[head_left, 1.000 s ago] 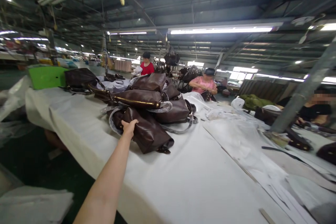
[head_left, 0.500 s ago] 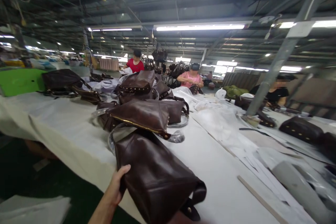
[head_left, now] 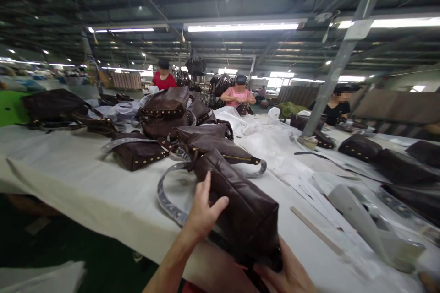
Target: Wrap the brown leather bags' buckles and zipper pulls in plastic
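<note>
A dark brown leather bag (head_left: 240,197) lies tilted across the front of the table, nearest to me. My left hand (head_left: 204,206) rests against its left side, thumb and forefinger stretched apart; the other fingers are partly hidden. At the bag's near right end, my right hand (head_left: 287,268) is closed around the lower corner, some fingers out of sight underneath. A plastic-wrapped strap (head_left: 167,192) loops out from the bag to the left. Just behind lies another brown bag with a brass zip (head_left: 220,144), touching the first one.
More studded brown bags (head_left: 165,105) are piled farther back. To the right are a grey tape dispenser (head_left: 364,224), a flat strip (head_left: 316,231) and white sheeting (head_left: 275,139). A slanted metal post (head_left: 330,78) rises from the table. Several people work beyond.
The near bag has been turned and tipped, with its end now toward me. My left hand has moved right along its side, fingers spreading. My right hand now shows at the near end.
</note>
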Motion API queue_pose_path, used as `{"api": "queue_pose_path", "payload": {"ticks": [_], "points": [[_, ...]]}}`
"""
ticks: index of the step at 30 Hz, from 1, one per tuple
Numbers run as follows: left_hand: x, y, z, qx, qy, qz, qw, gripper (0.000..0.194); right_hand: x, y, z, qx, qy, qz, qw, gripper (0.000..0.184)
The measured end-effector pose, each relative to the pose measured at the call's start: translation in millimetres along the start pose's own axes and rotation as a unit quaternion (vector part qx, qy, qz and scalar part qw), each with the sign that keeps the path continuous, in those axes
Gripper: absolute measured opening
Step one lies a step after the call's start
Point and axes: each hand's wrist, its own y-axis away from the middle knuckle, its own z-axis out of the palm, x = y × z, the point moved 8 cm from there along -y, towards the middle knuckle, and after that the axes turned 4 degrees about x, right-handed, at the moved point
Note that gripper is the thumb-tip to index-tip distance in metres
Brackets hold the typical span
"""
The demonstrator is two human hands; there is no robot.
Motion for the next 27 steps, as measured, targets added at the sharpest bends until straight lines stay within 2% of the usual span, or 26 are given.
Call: {"api": "queue_pose_path", "payload": {"ticks": [2, 4, 6, 8, 10, 12, 14, 16, 17, 19, 21, 23, 25, 27], "points": [[17, -2, 19.0, -0.050, -0.020, 0.031, 0.998, 0.083, -5, -4, -8, -0.033, 0.024, 0.043, 0.998, 0.056], [30, -4, 32.8, -0.075, -0.034, 0.063, 0.995, 0.080, -12, -12, -23, -0.025, 0.056, 0.068, 0.996, 0.054], [36, -6, 42.6, -0.093, -0.048, 0.091, 0.990, 0.079, -24, -22, -39, 0.025, 0.052, 0.040, 0.998, 0.065], [38, -8, 49.5, -0.113, -0.066, 0.115, 0.985, 0.077, -32, -29, -50, 0.088, 0.020, 0.013, 0.996, 0.089], [37, -12, 51.6, -0.126, -0.078, 0.132, 0.980, 0.067, -30, -33, -56, 0.144, -0.018, 0.028, 0.989, 0.100], [42, -24, 44.4, -0.102, -0.084, 0.153, 0.979, 0.044, -20, -38, -56, 0.174, -0.063, 0.065, 0.981, 0.092], [53, -46, 27.8, -0.028, -0.119, 0.201, 0.972, 0.032, -8, -44, -54, 0.182, -0.116, 0.082, 0.973, 0.077], [66, -72, 14.1, 0.043, -0.217, 0.262, 0.939, 0.038, 8, -50, -53, 0.183, -0.182, 0.098, 0.961, 0.065], [67, -87, 13.3, 0.043, -0.284, 0.274, 0.918, 0.044, 17, -51, -51, 0.177, -0.224, 0.113, 0.952, 0.061], [53, -117, 16.4, -0.007, -0.412, 0.250, 0.876, 0.050, 37, -51, -44, 0.151, -0.322, 0.158, 0.921, 0.058], [30, -137, 15.7, -0.052, -0.453, 0.217, 0.863, 0.041, 53, -47, -36, 0.120, -0.410, 0.209, 0.880, 0.056], [8, -145, 14.7, -0.078, -0.464, 0.196, 0.860, 0.037, 60, -41, -32, 0.101, -0.458, 0.244, 0.849, 0.052], [-9, -146, 14.5, -0.088, -0.476, 0.185, 0.855, 0.041, 61, -38, -34, 0.096, -0.470, 0.259, 0.838, 0.044], [-19, -146, 13.2, -0.088, -0.489, 0.182, 0.849, 0.043, 57, -40, -40, 0.094, -0.466, 0.263, 0.840, 0.035]]}}
